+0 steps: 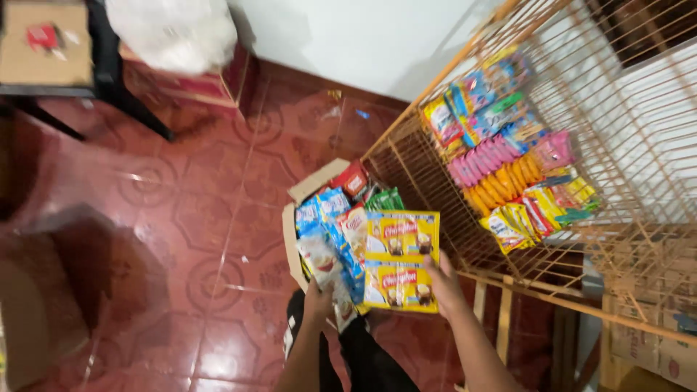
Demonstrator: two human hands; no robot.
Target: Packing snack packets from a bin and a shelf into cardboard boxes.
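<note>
2 hands grip sachets over a box [314, 185]: right hand [444, 284] fingers clamped on yellow sachets [401, 261], left hand [318, 299] fingers clamped on blue sachets [324, 250].

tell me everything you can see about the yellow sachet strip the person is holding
The yellow sachet strip is glossy, foil-like packaging: two rows of joined packets, each with a red label patch and pictures of dark drink cups. It is held up flat, facing the camera, over the open cardboard box. The right hand grips its lower right edge; its left edge overlaps the blue and white packets held by the left hand.
</note>
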